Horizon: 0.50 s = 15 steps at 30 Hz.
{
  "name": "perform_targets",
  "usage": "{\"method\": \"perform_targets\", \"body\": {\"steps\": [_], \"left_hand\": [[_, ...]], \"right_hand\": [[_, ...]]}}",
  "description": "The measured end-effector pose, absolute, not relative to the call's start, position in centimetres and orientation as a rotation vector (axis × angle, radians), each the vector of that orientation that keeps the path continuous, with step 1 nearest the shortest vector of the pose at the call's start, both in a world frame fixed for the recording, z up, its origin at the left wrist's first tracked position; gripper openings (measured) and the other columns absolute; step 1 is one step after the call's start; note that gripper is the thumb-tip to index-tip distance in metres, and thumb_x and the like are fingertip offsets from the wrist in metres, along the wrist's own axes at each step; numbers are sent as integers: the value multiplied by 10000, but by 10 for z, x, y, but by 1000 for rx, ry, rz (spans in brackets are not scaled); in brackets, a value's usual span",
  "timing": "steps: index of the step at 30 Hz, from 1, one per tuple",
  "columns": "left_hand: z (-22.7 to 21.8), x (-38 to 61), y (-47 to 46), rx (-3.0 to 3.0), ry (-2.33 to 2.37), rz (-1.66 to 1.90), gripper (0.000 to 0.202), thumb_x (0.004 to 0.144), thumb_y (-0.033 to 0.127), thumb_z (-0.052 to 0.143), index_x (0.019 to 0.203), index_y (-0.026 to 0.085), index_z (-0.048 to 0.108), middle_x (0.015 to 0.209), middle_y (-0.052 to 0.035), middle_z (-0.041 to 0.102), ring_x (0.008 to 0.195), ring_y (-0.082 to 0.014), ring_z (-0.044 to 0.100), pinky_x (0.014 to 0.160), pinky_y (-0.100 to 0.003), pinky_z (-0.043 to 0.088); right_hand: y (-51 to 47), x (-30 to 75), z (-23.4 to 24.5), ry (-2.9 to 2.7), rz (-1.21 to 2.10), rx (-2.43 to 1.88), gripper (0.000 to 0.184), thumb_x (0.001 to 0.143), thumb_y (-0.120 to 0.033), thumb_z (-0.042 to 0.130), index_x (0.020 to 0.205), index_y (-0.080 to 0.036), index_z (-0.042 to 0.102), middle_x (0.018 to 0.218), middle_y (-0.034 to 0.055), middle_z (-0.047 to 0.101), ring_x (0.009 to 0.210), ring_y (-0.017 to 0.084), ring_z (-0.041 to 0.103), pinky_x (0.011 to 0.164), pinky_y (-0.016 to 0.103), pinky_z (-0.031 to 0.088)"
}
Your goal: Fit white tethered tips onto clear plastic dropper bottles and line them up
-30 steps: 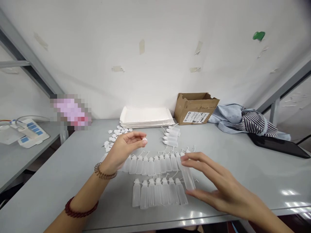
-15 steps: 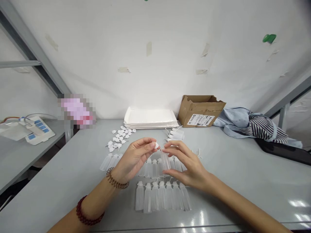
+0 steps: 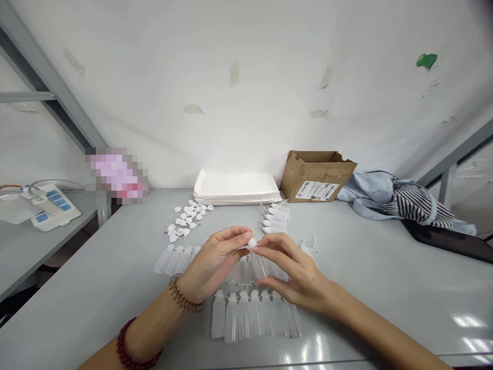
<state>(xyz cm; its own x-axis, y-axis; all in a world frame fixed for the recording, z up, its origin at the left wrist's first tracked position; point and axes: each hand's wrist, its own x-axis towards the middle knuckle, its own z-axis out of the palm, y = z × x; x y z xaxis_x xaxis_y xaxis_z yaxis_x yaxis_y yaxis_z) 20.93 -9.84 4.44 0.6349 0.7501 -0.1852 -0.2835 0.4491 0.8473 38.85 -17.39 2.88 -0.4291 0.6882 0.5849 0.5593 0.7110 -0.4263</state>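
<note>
My right hand (image 3: 292,272) holds a small translucent plastic bottle (image 3: 259,263) upright above the grey table (image 3: 96,288). My left hand (image 3: 215,259) pinches a small white cap (image 3: 252,242) at the bottle's neck. Both hands meet over the middle of the table. Below them a row of several like bottles (image 3: 254,313) lies side by side, and another row (image 3: 175,258) lies behind, partly hidden by my hands. Loose white caps (image 3: 187,218) are scattered to the back left.
A stack of white trays (image 3: 234,186) lies against the back wall. An open cardboard box (image 3: 316,173) stands beside it, then crumpled clothing (image 3: 396,198) and a dark tablet (image 3: 450,239). Several capped bottles (image 3: 275,218) lie behind my hands. A device with blue buttons (image 3: 42,208) rests on the left table.
My right hand lifted a bottle from the table and brought it to the left hand. The left hand moved its cap onto the bottle's neck.
</note>
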Motion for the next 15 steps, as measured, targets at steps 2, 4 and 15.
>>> {"method": "perform_targets", "body": {"steps": [2, 4, 15], "left_hand": [[45, 209, -99, 959, 622, 693, 93, 768, 275, 708, 760, 183, 709, 786, -12, 604, 769, -133, 525, 771, -268, 435], [45, 208, -99, 1021, 641, 703, 118, 762, 301, 712, 774, 184, 718, 802, -17, 615, 763, -134, 524, 774, -274, 439], [51, 202, -95, 1167, 775, 748, 136, 733, 328, 733, 752, 193, 733, 778, -17, 643, 734, -137, 561, 751, -267, 466]], "right_hand": [[-174, 389, 28, -2159, 196, -954, 448, 887, -186, 557, 1311, -196, 413, 1159, 135, 462, 1037, 217, 558, 830, 366, 555], [-174, 389, 27, -2171, 150, -970, 422, 898, -185, 533, 1303, -199, 416, 1154, 136, 477, 1032, 215, 569, 815, 358, 562], [-172, 389, 30, -2186, -97, -1020, 226, 915, -191, 504, 1137, -183, 547, 1008, 120, 572, 780, 150, 624, 613, 243, 572]]}}
